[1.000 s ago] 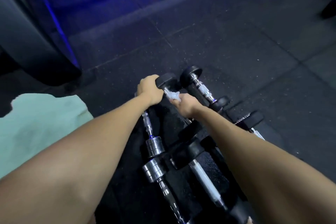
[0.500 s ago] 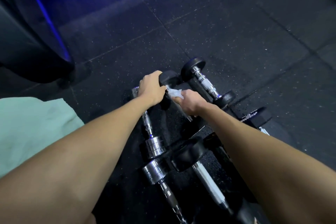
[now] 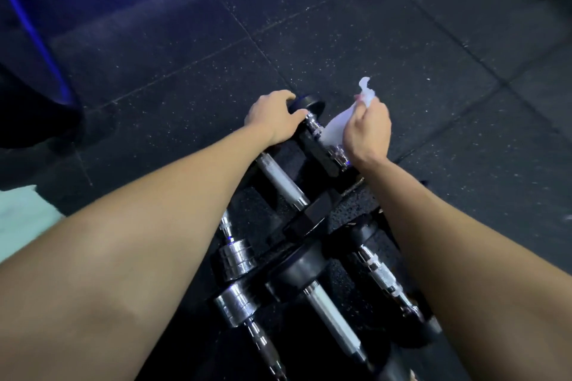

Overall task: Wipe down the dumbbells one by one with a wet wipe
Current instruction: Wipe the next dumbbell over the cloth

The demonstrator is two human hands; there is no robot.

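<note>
Head view is showing the white wet wipe (image 3: 335, 127), crumpled and thin, being pinched in the right hand (image 3: 368, 133) and draping over the chrome handle of the far dumbbell (image 3: 322, 136), just beside its black round end plate (image 3: 306, 103). Left hand (image 3: 272, 117) is curling round that end plate, gripping it. More dumbbells are lying packed together nearer the camera: one with a pale knurled grip and black hex head (image 3: 283, 182), two with stacked shiny chrome discs (image 3: 236, 257), one with a smooth white grip (image 3: 331, 315), one with a knurled steel grip (image 3: 382, 278). No readable writing or labels anywhere. All are sitting on a dark speckled rubber tile floor (image 3: 340, 25). Pale green cloth (image 3: 21, 216) is lying at the left edge.
</note>
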